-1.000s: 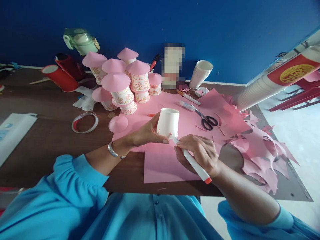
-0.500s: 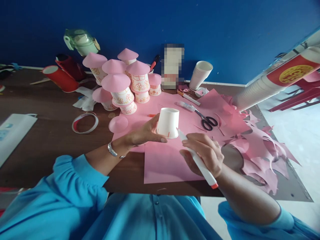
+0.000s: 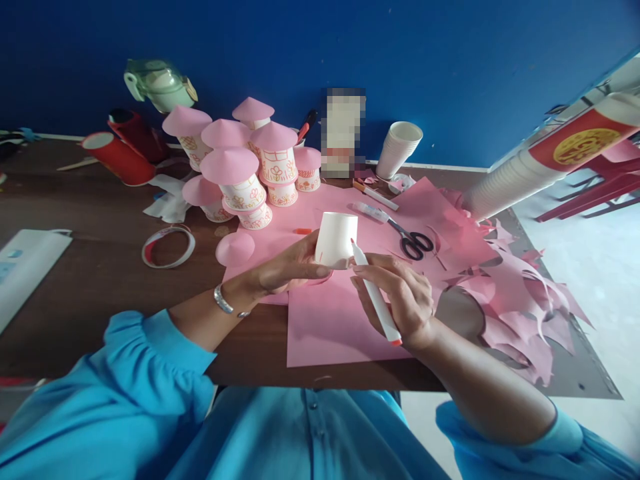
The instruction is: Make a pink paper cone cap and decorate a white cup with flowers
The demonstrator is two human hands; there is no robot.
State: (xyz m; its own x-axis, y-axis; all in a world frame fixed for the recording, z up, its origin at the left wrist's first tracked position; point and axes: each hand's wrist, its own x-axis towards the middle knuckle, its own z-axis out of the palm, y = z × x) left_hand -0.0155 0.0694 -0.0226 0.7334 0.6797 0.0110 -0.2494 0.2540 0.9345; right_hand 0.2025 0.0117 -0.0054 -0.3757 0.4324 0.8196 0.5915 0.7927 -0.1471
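Fingers of the left hand (image 3: 290, 269) are grasping a paper cup (image 3: 335, 239), seemingly steadying it. The right hand (image 3: 403, 297) is pinching a marker (image 3: 374, 293) near its tip, likely for control.

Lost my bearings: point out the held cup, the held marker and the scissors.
Held cup (image 3: 337, 239), head view: its white side wall.
Held marker (image 3: 381, 308), head view: its white barrel.
Scissors (image 3: 409, 237), head view: black handles, near the pivot.

Smooth matt paper cup (image 3: 336, 237), smooth plastic marker (image 3: 376, 297), flat matt paper sheet (image 3: 345, 333), wood-look table (image 3: 100, 313) with a dull sheen, shiny metal bracelet (image 3: 223, 299), gathered matt cloth sleeve (image 3: 150, 373)
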